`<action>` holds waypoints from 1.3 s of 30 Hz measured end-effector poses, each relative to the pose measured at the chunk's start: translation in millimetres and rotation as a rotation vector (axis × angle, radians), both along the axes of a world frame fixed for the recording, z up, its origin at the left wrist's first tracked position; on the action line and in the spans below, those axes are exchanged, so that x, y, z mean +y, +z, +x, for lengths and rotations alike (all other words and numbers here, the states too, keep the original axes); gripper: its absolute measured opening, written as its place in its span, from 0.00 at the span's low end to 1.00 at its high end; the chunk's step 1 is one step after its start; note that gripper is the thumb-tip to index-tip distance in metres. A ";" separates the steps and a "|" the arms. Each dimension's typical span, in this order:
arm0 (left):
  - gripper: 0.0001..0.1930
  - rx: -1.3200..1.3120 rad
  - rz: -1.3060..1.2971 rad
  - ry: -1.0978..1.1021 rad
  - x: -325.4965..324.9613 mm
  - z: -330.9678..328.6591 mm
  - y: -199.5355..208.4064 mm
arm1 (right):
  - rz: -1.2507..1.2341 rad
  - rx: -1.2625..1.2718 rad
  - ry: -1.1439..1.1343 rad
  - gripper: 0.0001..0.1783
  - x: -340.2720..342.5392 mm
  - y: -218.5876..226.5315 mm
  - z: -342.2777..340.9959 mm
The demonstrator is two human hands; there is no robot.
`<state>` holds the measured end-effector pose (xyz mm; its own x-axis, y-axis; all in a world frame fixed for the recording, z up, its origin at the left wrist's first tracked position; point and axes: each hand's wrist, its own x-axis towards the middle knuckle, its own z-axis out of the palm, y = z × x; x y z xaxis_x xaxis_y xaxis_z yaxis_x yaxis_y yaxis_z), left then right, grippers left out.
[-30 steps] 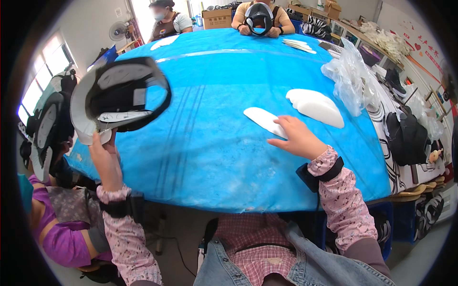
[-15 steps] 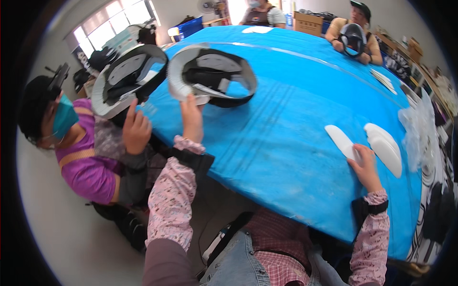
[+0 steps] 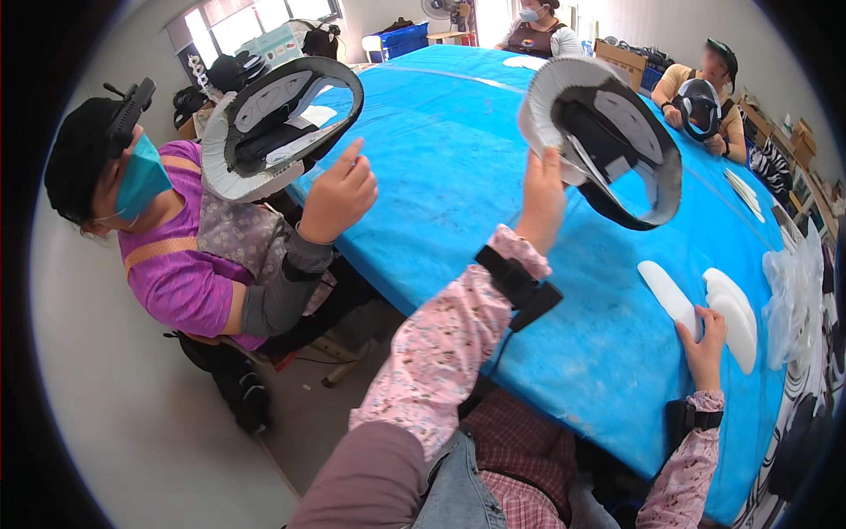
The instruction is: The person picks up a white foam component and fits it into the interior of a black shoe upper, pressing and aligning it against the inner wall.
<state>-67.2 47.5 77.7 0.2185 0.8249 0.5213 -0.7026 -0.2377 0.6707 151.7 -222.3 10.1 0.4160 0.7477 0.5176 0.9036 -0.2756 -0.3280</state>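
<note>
At right fingers (image 3: 709, 324), panel (image 3: 667, 292), in left fingers (image 3: 551, 166), headgear (image 3: 603, 137)

you can read no words or numbers here. a small round emblem (image 3: 527, 41) marks the dark apron (image 3: 544, 44) of a person (image 3: 567, 40) across the table (image 3: 441, 150); a pale rectangular patch (image 3: 619, 166) shows, unreadable, inside the cap (image 3: 548, 99) in your left hand (image 3: 543, 192).

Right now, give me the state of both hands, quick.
Left hand: closed, holding a grey-and-black hollow piece.
Right hand: touching a white pad; whether gripping cannot be told.
</note>
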 end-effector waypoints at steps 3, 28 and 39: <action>0.17 -0.048 -0.127 -0.054 -12.9 16.8 -16.7 | -0.002 0.013 0.023 0.23 -0.6 -0.1 0.3; 0.14 -0.259 -0.435 -0.249 1.5 -2.8 -34.6 | -0.029 0.164 0.057 0.20 2.4 21.3 -15.0; 0.15 -0.297 -0.408 -0.257 -1.6 -5.1 -36.3 | 0.016 0.206 0.095 0.18 -2.4 13.6 -7.0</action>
